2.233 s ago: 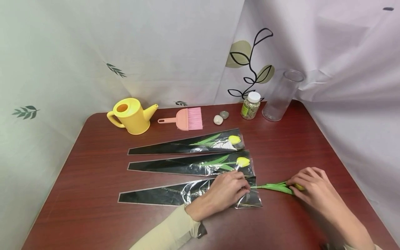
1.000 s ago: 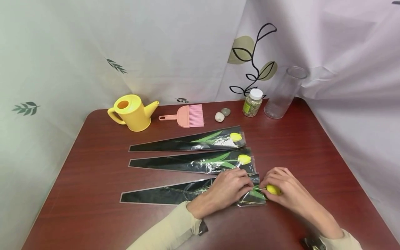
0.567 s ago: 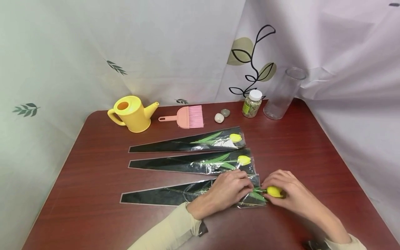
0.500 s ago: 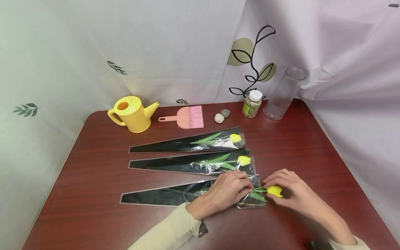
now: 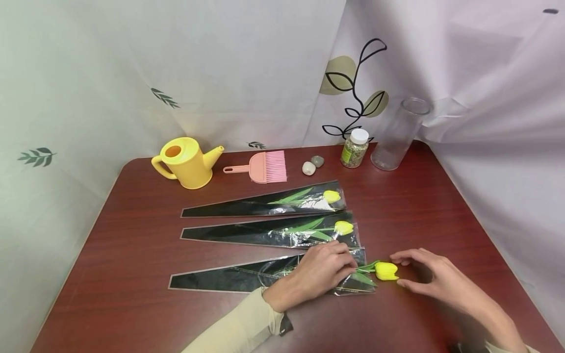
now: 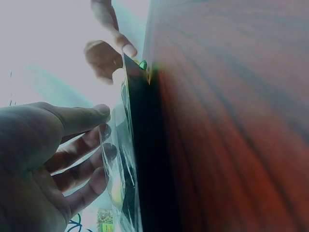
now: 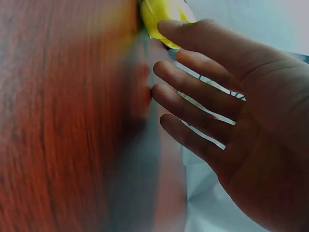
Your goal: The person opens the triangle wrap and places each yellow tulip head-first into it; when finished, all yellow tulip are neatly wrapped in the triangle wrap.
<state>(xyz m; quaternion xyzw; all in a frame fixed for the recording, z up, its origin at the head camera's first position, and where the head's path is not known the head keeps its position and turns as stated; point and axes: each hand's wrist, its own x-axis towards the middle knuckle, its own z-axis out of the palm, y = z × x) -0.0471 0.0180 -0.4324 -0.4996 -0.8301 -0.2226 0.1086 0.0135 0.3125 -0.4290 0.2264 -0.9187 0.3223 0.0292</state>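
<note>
A yellow artificial tulip (image 5: 386,271) lies with its stem and part of its green leaves inside the nearest black-and-clear flower sleeve (image 5: 220,277). Its bloom sticks out past the sleeve's right end. My left hand (image 5: 320,269) pinches the clear film at that open end, thumb against fingers, as the left wrist view shows. My right hand (image 5: 446,279) is spread just right of the bloom, thumb and forefinger apart and holding nothing. In the right wrist view the thumb tip overlaps the bloom (image 7: 161,14); I cannot tell whether they touch.
Two sleeved tulips (image 5: 260,203) (image 5: 265,233) lie behind the nearest sleeve. Along the back stand a yellow watering can (image 5: 190,164), a pink brush with dustpan (image 5: 260,167), two stones (image 5: 309,168), a white-capped jar (image 5: 354,148) and a clear glass vase (image 5: 393,139).
My right hand slid the tulip leftward into the sleeve until its leaves went partly in, then let go of it and drew back right. My left hand stayed at the sleeve's opening.
</note>
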